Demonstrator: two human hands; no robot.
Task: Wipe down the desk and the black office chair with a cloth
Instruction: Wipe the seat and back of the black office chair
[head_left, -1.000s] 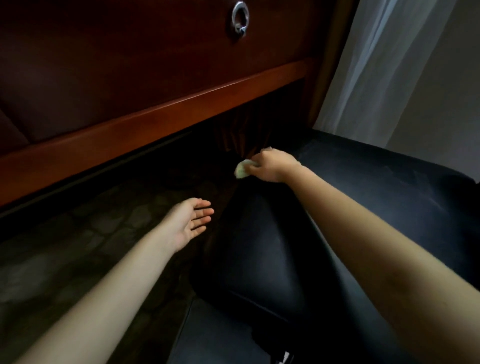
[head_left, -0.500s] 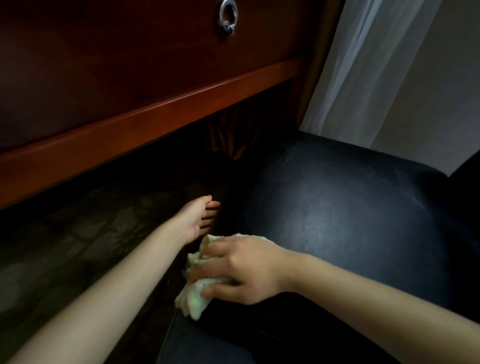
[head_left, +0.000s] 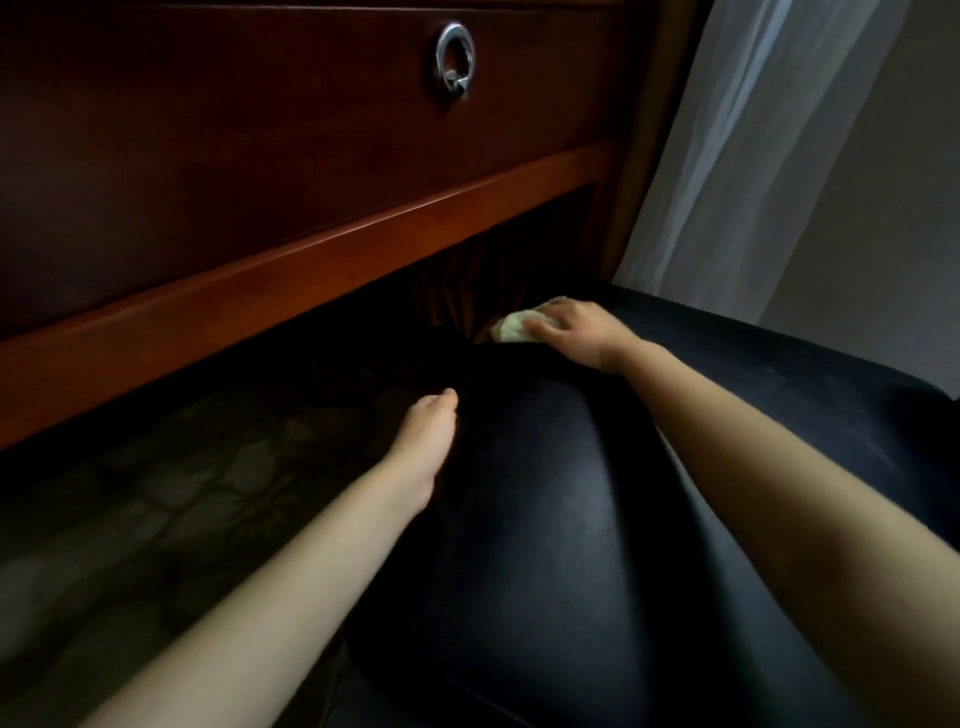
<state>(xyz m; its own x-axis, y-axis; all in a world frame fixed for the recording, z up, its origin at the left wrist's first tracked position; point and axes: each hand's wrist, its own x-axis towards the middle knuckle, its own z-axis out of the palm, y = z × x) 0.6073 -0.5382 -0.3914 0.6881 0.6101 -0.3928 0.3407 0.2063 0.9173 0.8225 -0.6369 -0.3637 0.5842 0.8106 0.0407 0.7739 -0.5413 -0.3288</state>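
The black office chair (head_left: 545, 545) fills the lower right of the head view, its shiny padded seat facing me. My right hand (head_left: 576, 327) presses a pale cloth (head_left: 514, 326) onto the far edge of the seat, fingers curled over the cloth. My left hand (head_left: 428, 434) rests against the seat's left edge with its fingers straight and together, holding nothing. The dark red wooden desk (head_left: 291, 260) runs across the upper left, directly beyond the chair.
A silver ring pull (head_left: 455, 60) hangs on the desk's drawer front. A white sheer curtain (head_left: 737, 156) hangs at the upper right beside the desk leg. Dark patterned carpet (head_left: 171, 493) lies under the desk at the left.
My right hand has swept the cloth from the near left edge of the seat back to its far edge. The left hand has stayed at the seat's left side.
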